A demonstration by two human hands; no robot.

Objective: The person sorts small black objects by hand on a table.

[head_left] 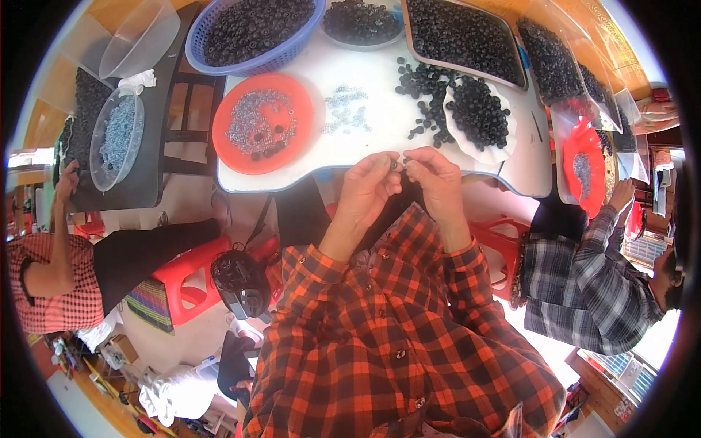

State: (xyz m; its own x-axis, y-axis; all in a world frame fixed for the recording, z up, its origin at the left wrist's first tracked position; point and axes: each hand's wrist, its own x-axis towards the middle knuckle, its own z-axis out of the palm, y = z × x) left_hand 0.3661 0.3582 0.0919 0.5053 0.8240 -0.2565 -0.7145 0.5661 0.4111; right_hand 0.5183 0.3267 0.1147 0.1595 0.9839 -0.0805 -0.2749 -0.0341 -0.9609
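My left hand (369, 186) and my right hand (439, 182) are raised close together at the near edge of the white table (365, 62). Thumb and fingers of the left are pinched on a small black round piece (394, 165). The right hand's fingertips are also closed, just beside that piece; what sits between them is too small to make out. Beyond the left hand, small clear pieces (345, 109) lie scattered. An orange-red plate (304, 128) holds more clear pieces and several black ones. Loose black round pieces (427, 117) surround a white scalloped plate (478, 152) heaped with the same kind.
Along the far side stand a blue basket (255, 66), a clear bowl (363, 47) and a tray (467, 70), all holding black pieces. People sit at the left (55, 277) and right (591, 292). Red stools (191, 281) stand below the table.
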